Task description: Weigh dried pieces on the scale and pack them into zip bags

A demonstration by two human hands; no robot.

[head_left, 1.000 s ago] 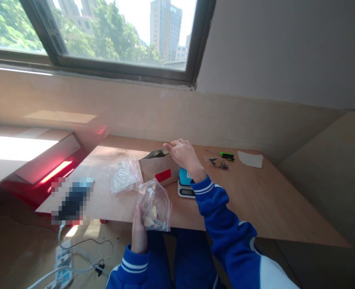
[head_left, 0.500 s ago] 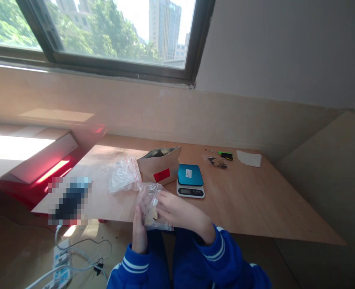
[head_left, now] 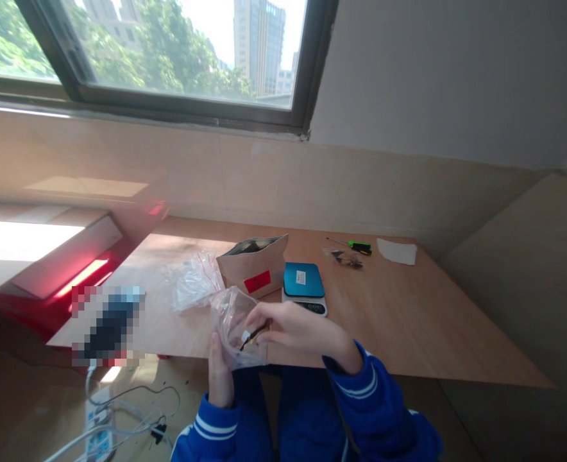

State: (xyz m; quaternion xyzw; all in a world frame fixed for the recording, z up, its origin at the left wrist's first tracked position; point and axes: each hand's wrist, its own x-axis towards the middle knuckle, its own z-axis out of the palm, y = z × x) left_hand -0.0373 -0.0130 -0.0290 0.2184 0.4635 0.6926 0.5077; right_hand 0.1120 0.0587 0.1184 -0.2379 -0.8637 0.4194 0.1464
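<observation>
Left hand (head_left: 220, 375) in a firm grip on a clear zip bag (head_left: 230, 327), held upright over the front edge of the surface (head_left: 399, 327). Right hand (head_left: 303, 330) grip pinched on a small black-and-white item (head_left: 253, 337) in the bag; digital scale (head_left: 304, 280) and kraft pouch (head_left: 252, 269) just behind.

Clear zip bag (head_left: 230, 323), all crinkly, held upright right over the edge of the worktop (head_left: 399, 321). There's a thin dark strip (head_left: 253, 336) inside with a whitish end, maybe a bit of cable, but it's hard to tell through the plastic.
</observation>
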